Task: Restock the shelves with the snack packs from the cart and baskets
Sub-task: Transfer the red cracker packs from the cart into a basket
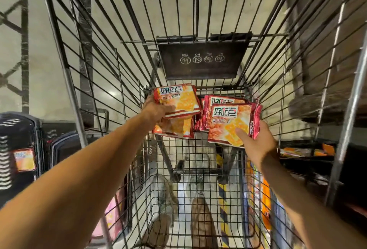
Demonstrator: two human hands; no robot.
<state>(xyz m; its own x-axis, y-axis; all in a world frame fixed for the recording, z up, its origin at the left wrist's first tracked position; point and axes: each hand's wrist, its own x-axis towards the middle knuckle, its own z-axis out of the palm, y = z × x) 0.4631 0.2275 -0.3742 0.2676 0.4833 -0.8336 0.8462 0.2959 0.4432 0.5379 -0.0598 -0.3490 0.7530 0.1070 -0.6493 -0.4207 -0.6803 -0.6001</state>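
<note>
Both hands grip snack packs: left hand [156,109] holds the far stack [176,101], right hand [256,143] the nearer stack [232,123] (both lie flat, deep in the cart [198,169]).

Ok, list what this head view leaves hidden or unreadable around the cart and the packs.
- Pack count: the left hand grips a snack pack lying over another; the right hand holds the front pack of an overlapping pile. Those behind are covered.
- Small print on the packs: too small.
- Basket contents at left: hidden by its dark wall, cut by the edge.
- Shelf at right: dark, crossed by the cart wires.
</note>
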